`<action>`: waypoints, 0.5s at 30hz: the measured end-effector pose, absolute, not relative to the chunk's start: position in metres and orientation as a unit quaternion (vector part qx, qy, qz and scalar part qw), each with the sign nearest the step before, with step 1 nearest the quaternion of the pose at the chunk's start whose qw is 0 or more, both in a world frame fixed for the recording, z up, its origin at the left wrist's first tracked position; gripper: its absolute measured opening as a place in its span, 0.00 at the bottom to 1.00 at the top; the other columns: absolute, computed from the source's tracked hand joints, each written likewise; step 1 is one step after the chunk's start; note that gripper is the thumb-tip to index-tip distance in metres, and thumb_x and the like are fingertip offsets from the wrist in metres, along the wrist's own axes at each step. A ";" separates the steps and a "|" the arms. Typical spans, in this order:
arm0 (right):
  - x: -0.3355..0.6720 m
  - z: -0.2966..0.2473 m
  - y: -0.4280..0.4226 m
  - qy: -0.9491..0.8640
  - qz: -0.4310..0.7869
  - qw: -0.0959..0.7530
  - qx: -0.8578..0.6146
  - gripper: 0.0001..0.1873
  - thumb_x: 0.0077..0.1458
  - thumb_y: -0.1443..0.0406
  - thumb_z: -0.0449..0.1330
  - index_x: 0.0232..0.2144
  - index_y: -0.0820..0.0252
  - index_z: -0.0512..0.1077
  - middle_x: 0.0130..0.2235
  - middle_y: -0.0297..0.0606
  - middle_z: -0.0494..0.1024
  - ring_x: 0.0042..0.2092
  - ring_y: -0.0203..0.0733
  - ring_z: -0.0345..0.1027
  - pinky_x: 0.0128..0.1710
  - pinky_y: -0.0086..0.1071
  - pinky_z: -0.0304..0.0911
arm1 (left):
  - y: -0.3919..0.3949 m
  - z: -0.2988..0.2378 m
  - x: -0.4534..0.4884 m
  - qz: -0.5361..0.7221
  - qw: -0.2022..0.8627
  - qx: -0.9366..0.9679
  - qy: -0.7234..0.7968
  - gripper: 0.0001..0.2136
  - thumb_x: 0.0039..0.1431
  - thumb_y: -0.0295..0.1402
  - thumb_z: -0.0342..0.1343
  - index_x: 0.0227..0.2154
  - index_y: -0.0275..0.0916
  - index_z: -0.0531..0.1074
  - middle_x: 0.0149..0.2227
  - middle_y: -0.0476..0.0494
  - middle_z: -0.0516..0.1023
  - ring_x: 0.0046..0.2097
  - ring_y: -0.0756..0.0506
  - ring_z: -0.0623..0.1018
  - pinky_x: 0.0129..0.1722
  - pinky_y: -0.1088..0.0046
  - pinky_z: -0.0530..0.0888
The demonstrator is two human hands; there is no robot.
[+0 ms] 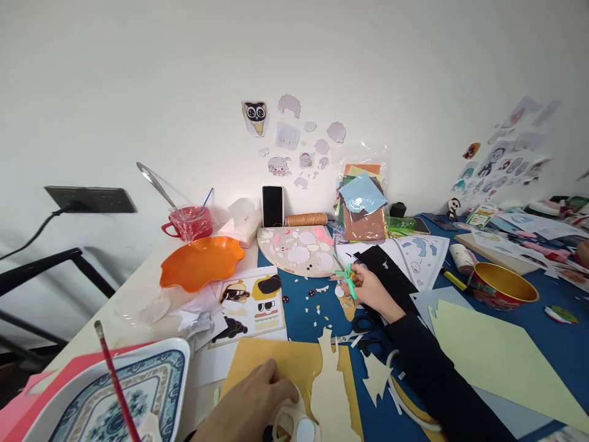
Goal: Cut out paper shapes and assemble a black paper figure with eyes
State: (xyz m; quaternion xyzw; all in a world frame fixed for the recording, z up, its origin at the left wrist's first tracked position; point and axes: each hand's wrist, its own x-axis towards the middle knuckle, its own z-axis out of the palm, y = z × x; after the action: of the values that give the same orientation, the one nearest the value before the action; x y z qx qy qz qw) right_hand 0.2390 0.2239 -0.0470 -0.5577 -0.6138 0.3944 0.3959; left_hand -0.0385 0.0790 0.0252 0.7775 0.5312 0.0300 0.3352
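Observation:
My right hand (370,291) reaches out over the blue table, its fingers closed on the green handles of a pair of scissors (350,282). Around its fingertips lie a brown scrap (348,308) and small white paper bits. Black-handled scissors (363,326) rest just below that wrist. My left hand (262,393) is low in the view with bent fingers, over a mustard-yellow sheet (257,356). Under its thumb is a pale ring-shaped piece (292,417); what the fingers hold is hidden. Beside it lies a cream cut-out sheet (332,393) with ragged edges.
A printed picture sheet (271,307), an orange dish (197,261) and a patterned tray (170,393) lie left. Behind are a pink board (276,248) with cut-outs, a phone (273,207) and bagged coloured sheets (365,228). A gold-lined bowl (504,285) and pale green paper (497,350) lie right.

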 end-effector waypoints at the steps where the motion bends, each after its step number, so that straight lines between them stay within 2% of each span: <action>1: 0.240 -0.047 0.224 -0.612 0.387 0.399 -0.562 0.25 0.36 0.60 0.64 0.38 0.61 0.62 0.27 0.31 0.65 0.30 0.36 0.61 0.29 0.29 0.59 | 0.078 0.025 -0.035 0.021 0.343 0.775 0.531 0.20 0.36 0.22 0.55 0.34 0.50 0.75 0.38 0.47 0.71 0.40 0.43 0.73 0.38 0.68 0.68; 4: 0.242 -0.044 0.222 -0.611 0.375 0.404 -0.568 0.25 0.39 0.59 0.63 0.39 0.61 0.62 0.27 0.32 0.66 0.30 0.37 0.61 0.29 0.29 0.59 | 0.076 0.025 -0.025 -0.011 0.370 0.766 0.526 0.18 0.39 0.23 0.55 0.34 0.49 0.74 0.40 0.46 0.69 0.42 0.42 0.71 0.41 0.65 0.66; 10: 0.242 -0.041 0.217 -0.616 0.376 0.394 -0.569 0.24 0.39 0.57 0.63 0.38 0.62 0.65 0.26 0.32 0.67 0.28 0.36 0.61 0.26 0.28 0.58 | 0.080 0.022 -0.015 0.015 0.388 0.769 0.508 0.15 0.36 0.20 0.53 0.30 0.41 0.74 0.39 0.46 0.68 0.41 0.45 0.69 0.38 0.70 0.65; 12: 0.243 -0.041 0.217 -0.616 0.382 0.391 -0.567 0.24 0.39 0.57 0.63 0.39 0.62 0.65 0.26 0.32 0.67 0.29 0.37 0.61 0.26 0.28 0.59 | 0.082 0.021 -0.016 0.027 0.400 0.769 0.498 0.12 0.34 0.19 0.53 0.25 0.39 0.73 0.35 0.47 0.70 0.38 0.46 0.69 0.35 0.72 0.63; 15: 0.244 -0.042 0.218 -0.614 0.399 0.388 -0.560 0.25 0.39 0.57 0.64 0.39 0.61 0.64 0.27 0.32 0.67 0.29 0.37 0.63 0.26 0.28 0.60 | 0.089 0.022 -0.019 0.045 0.455 0.759 0.464 0.05 0.36 0.22 0.55 0.19 0.38 0.70 0.24 0.51 0.69 0.27 0.50 0.68 0.25 0.76 0.60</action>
State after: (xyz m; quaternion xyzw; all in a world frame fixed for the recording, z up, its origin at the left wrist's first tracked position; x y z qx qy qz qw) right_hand 0.2435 0.2179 -0.0424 -0.5597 -0.6143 0.3985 0.3880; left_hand -0.0193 0.0894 0.0224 0.7589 0.4638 0.0453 0.4549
